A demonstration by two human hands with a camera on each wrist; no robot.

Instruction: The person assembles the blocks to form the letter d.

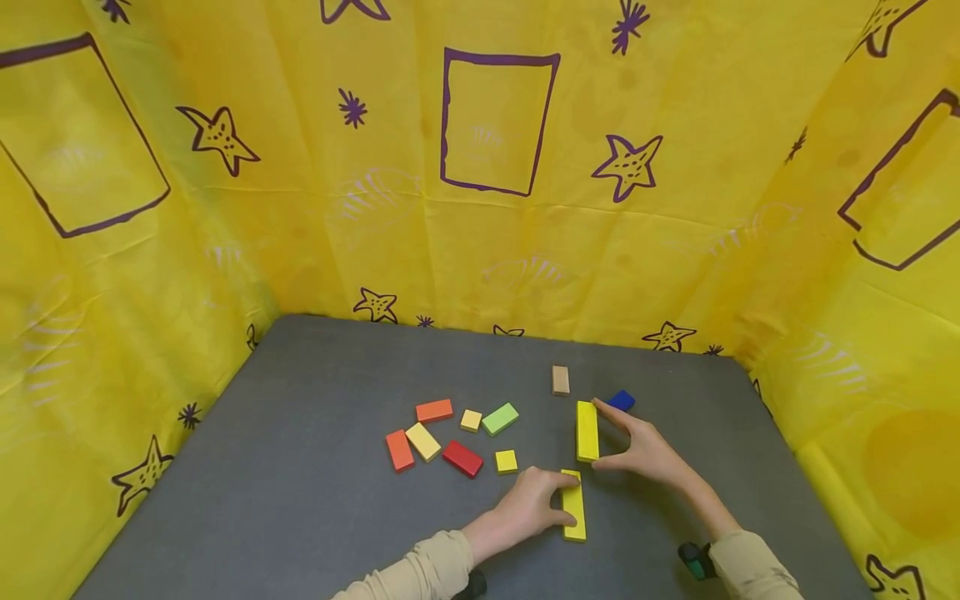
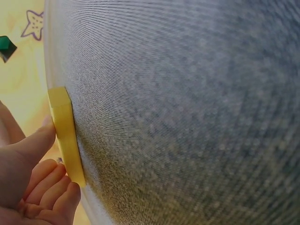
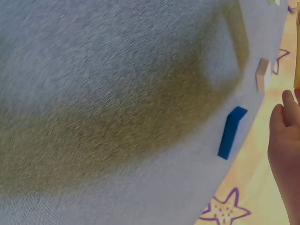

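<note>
Two long yellow blocks lie on the grey mat (image 1: 300, 467). My left hand (image 1: 572, 498) grips the nearer yellow block (image 1: 574, 512), thumb at its far end and fingers curled along its left side; the left wrist view shows the same block (image 2: 65, 136) held by thumb and fingers (image 2: 47, 187). My right hand (image 1: 597, 433) pinches the farther yellow block (image 1: 587, 431) lengthwise, index finger at the far end, thumb at the near end. In the right wrist view only the fingers (image 3: 283, 140) show.
A blue block (image 1: 621, 401) and a tan block (image 1: 560, 380) lie just beyond my right hand. To the left are scattered green (image 1: 500, 418), orange (image 1: 434, 410), red (image 1: 462, 458) and small yellow (image 1: 506, 461) blocks. Yellow star-printed cloth walls (image 1: 495, 250) enclose the mat.
</note>
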